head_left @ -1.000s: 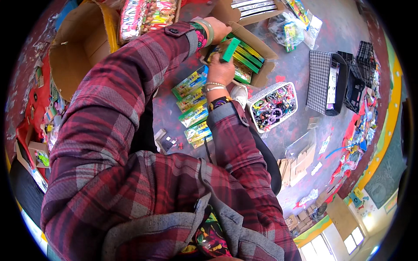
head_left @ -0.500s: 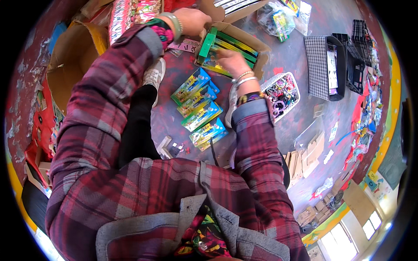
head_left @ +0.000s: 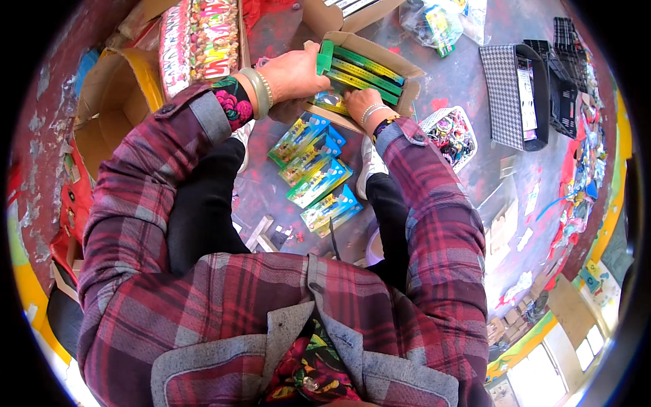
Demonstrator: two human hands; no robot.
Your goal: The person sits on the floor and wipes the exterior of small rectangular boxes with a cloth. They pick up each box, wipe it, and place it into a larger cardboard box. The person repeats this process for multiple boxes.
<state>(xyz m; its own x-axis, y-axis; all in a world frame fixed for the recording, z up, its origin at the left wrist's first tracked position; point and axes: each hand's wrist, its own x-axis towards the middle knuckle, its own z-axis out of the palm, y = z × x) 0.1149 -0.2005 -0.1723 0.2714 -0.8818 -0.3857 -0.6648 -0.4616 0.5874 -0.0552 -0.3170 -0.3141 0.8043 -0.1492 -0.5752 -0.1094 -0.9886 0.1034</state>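
Boxes (head_left: 366, 72) in the open carton (head_left: 409, 89) at upper centre slant lengthwise down rightward, left hand (head_left: 291, 73) nearest their left ends, right hand (head_left: 364, 103) at the lower side, hands apart, grips impossible to tell.

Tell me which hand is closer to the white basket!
Right. In the picture, the right hand is just up and left of the white basket; the left hand is farther left and higher.
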